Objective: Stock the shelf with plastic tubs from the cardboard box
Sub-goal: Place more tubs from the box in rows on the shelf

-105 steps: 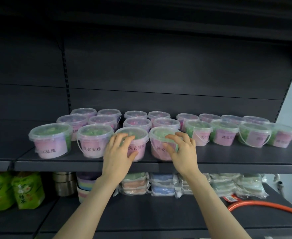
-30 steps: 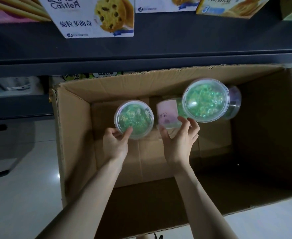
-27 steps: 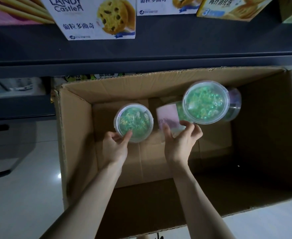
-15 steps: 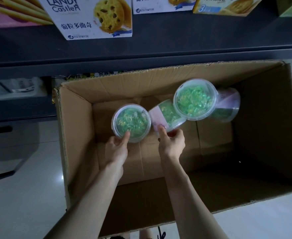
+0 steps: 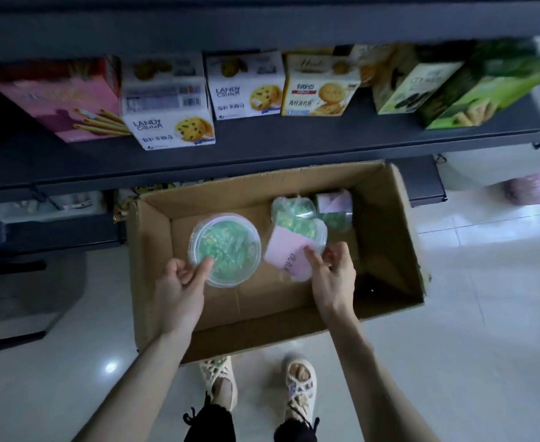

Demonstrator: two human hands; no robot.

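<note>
An open cardboard box [image 5: 149,282] stands on the floor below me. My left hand [image 5: 179,287] grips a clear plastic tub of green beads [image 5: 225,250] by its near rim, lid up, above the box's left side. My right hand [image 5: 332,275] pinches a second tub [image 5: 289,250], tilted on its side with its pink label facing me. Two more tubs lie deeper in the box: one with a clear lid [image 5: 292,208] and one with a pink label [image 5: 334,208].
A dark shelf [image 5: 262,145] just beyond the box carries biscuit boxes [image 5: 173,113] in a row. Lower shelf ends jut out at left and right of the box. My two feet in cream sandals [image 5: 299,381] stand on the pale tiled floor [image 5: 485,314] close to the box's near wall.
3.5 s ago both hands touched tubs on the upper shelf. Since then they reached into the box; in the last half second both tubs have risen and my view has pulled back and up.
</note>
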